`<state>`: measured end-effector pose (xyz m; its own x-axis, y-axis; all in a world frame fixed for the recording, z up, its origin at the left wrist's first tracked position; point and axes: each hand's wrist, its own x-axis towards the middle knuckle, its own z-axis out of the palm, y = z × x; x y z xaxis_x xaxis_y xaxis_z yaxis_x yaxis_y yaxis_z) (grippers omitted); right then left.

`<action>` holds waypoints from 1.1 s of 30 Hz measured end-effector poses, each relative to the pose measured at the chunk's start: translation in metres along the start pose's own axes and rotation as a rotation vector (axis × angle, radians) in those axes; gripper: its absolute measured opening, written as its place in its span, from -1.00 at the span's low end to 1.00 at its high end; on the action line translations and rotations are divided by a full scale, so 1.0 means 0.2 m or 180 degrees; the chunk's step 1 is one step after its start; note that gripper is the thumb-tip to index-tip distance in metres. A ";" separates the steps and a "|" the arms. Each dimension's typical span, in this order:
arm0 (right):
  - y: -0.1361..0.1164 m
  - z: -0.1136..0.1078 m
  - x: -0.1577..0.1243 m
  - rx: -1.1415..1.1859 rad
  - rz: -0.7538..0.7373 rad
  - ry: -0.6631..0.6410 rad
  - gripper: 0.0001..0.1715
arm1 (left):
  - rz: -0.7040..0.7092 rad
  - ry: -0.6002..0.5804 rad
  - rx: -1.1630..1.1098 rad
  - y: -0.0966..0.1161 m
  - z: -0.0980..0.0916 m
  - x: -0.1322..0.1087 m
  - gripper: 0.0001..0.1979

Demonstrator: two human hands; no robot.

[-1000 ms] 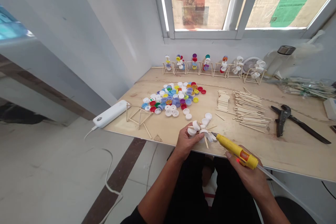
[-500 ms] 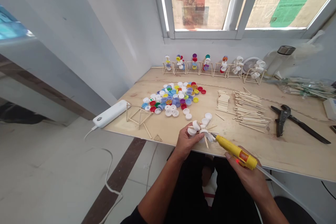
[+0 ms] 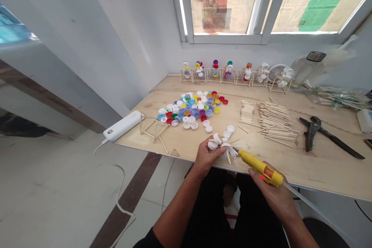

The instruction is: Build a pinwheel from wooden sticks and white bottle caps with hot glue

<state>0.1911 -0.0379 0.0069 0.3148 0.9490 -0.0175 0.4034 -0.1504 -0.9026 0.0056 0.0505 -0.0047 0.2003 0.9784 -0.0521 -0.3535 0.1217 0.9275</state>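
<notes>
My left hand is closed on a wheel of white bottle caps and wooden sticks at the front edge of the table. Several caps stand out around its middle, and bare stick ends poke out between them. Wrapped round a yellow hot glue gun, my right hand holds its nozzle against or very near the wheel's right side. A red light glows on the gun, and a long pale glue stick or cord runs from its back. Whether glue is flowing is too small to tell.
Mixed coloured bottle caps lie heaped mid-table, left of piled wooden sticks. Black pliers rest at the right. A stick frame and white power strip are at the left. Finished cap wheels on stands line the back.
The glue gun has shifted very slightly to the left with my right hand. My left hand and the cap wheel stay in almost the same place.
</notes>
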 end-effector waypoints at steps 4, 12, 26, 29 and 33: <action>0.00 0.00 0.00 -0.0016 -0.0011 0.0023 -0.70 | -0.0016 -0.0013 -0.0011 0.00 0.00 0.00 -0.61; -0.03 -0.01 0.00 -0.0225 -0.0015 0.0041 -0.69 | 0.0033 -0.0037 -0.0078 -0.01 0.00 0.00 -0.62; -0.02 0.00 0.00 -0.0201 -0.0142 0.0169 -0.70 | -0.0007 0.0051 -0.0131 -0.01 0.00 0.01 -0.60; -0.01 -0.01 0.00 -0.0158 -0.0142 0.0112 -0.71 | -0.0007 0.0083 -0.0133 0.00 0.00 0.01 -0.62; 0.01 -0.01 0.01 -0.0021 -0.0113 0.0105 -0.72 | 0.0011 0.0113 -0.0135 -0.01 0.00 0.01 -0.61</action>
<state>0.1942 -0.0376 0.0069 0.3283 0.9441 0.0290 0.4205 -0.1186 -0.8995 0.0062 0.0514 -0.0059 0.1669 0.9840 -0.0628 -0.3926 0.1247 0.9112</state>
